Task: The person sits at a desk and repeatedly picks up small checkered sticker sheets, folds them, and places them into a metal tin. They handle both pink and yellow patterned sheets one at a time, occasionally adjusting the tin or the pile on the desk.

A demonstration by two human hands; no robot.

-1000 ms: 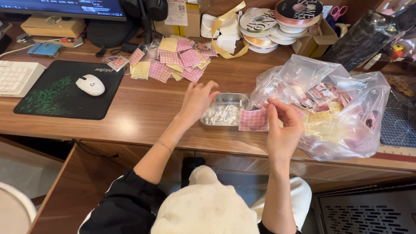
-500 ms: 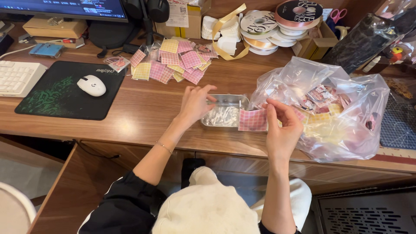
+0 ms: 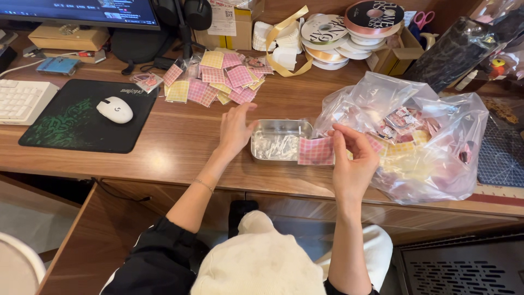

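My right hand (image 3: 353,163) pinches a small pink checked paper packet (image 3: 315,151) at the front right corner of a shallow metal tray (image 3: 275,128). The tray lies on the wooden desk (image 3: 180,147) and holds small clear pieces. My left hand (image 3: 236,130) rests against the tray's left end with fingers loosely spread and nothing in them. A large clear plastic bag (image 3: 431,153) full of small packets lies just right of my right hand.
A heap of pink and yellow checked packets (image 3: 218,82) lies behind the tray. Ribbon spools (image 3: 349,30) and a cardboard box stand at the back. A white mouse (image 3: 115,109) on a black mat, a keyboard (image 3: 19,101) and a monitor sit at the left.
My left hand has shifted slightly along the tray's left end. My right hand still holds the pink packet in much the same place.
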